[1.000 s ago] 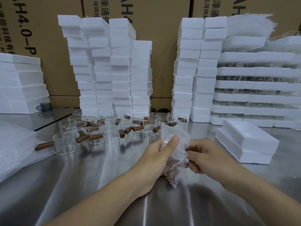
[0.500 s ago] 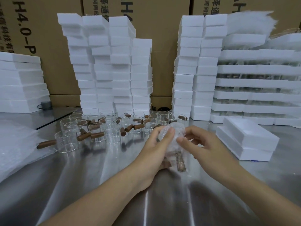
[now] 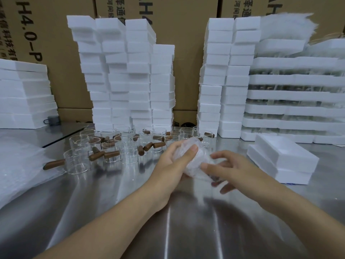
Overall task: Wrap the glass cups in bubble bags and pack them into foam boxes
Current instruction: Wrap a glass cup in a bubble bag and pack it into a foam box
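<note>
Your left hand (image 3: 173, 161) grips the bagged cup (image 3: 196, 163) just above the table's (image 3: 186, 230) middle, steadying it while your right hand (image 3: 237, 171) pinches its loose flap, apparently to fold it; a box (image 3: 285, 156) waits near right.

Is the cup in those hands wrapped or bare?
Wrapped: the clear bubble bag is bundled round it, gripped by the left hand and right hand.

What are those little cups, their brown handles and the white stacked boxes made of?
Cups: clear glass, see-through with shiny rims. Handles: likely wood, matte brown, though coated plastic is possible. Stacked boxes: white foam by the look, dull and grainy.
</note>
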Available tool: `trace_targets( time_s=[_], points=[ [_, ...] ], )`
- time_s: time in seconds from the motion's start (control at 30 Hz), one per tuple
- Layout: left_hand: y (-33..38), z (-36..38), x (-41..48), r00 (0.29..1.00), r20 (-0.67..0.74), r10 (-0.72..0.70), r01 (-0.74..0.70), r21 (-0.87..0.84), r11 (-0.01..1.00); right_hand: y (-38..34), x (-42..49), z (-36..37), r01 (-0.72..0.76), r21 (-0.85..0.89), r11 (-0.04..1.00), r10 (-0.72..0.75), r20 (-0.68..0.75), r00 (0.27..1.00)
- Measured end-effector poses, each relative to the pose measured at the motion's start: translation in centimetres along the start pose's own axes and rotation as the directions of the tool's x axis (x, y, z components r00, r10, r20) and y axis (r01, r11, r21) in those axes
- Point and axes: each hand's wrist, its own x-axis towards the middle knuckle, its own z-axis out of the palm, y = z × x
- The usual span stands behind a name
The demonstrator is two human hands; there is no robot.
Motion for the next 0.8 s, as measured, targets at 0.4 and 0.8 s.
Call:
trace_targets(
  time_s=[0.4,0.8],
  points=[
    [-1.4,0.3,-0.6,0.974,0.199,0.110,-0.179,0.372,0.911,1.5,0.1,0.9,0.063,-0.423,0.904,-0.049,0.043,0.998],
    [-0.9,0.2,0.1,0.985,-0.097,0.143,-0.109,0.294,0.950,2.6,1.4,-5.8,0.092,-0.494,0.864,-0.283,-0.328,0.901]
  ],
)
